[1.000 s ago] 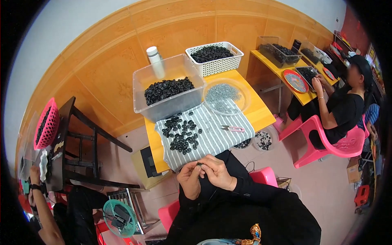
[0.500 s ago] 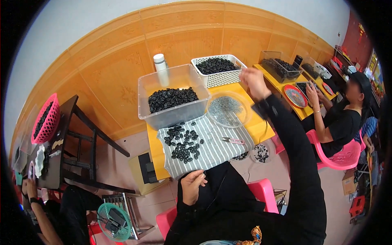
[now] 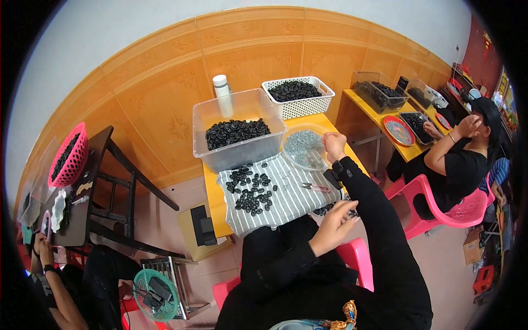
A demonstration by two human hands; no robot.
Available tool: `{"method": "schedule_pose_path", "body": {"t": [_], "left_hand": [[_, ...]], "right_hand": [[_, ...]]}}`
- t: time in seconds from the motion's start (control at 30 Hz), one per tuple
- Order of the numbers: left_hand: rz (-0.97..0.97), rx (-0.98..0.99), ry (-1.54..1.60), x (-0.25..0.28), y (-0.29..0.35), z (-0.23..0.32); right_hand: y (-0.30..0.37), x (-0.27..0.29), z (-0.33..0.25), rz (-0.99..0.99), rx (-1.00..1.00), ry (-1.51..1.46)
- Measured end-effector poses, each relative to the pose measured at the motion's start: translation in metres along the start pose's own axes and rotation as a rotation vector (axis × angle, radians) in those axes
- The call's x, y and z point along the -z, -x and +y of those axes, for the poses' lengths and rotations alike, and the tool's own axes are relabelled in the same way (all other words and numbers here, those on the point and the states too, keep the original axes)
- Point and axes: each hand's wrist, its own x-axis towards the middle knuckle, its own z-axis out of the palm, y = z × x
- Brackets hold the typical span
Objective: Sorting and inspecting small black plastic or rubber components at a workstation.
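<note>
My right hand [image 3: 334, 146] is closed at the right rim of a clear round bowl [image 3: 297, 136] of small grey metal pieces; what it holds, if anything, is hidden. My left hand [image 3: 333, 227] hangs over my lap, right of the table's front edge. Its fingers are drawn together, and anything between them is too small to make out. Several black oval pieces [image 3: 254, 193] lie loose on a grey-and-white striped cloth [image 3: 286, 204]. Thread snips [image 3: 315, 187] rest on the cloth's right side.
A clear tub [image 3: 238, 157] of black pieces, a white basket [image 3: 308, 106] and a white bottle [image 3: 223, 94] stand at the back. At right, a co-worker [image 3: 462, 165] sits on a pink chair [image 3: 448, 212]. At far left are a person's hands [image 3: 44, 247] and a dark table [image 3: 82, 209].
My right hand has come down from beside the white basket to the round bowl. My left hand has moved right from the cloth's front edge. The co-worker's hand has risen toward the head.
</note>
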Motion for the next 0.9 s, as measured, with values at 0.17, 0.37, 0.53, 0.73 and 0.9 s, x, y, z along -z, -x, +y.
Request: {"method": "schedule_pose_path", "body": {"t": [0.17, 0.37, 0.53, 0.73, 0.9], "left_hand": [[0.084, 0.058, 0.069, -0.034, -0.005, -0.015], [0.067, 0.064, 0.002, -0.038, 0.004, -0.021], [0.114, -0.095, -0.302, -0.04, -0.005, -0.002], [0.075, -0.16, -0.7, -0.048, -0.013, 0.012], [0.211, -0.086, -0.693, -0.024, -0.031, -0.009]], "right_hand": [[-0.011, 0.01, -0.007, 0.086, 0.105, -0.029], [-0.014, 0.038, -0.016, 0.247, 0.02, -0.032], [-0.01, 0.046, 0.002, 0.302, 0.076, -0.038], [0.002, 0.068, -0.007, 0.295, 0.049, -0.011], [0.033, 0.054, -0.02, 0.147, 0.017, -0.036]]}}
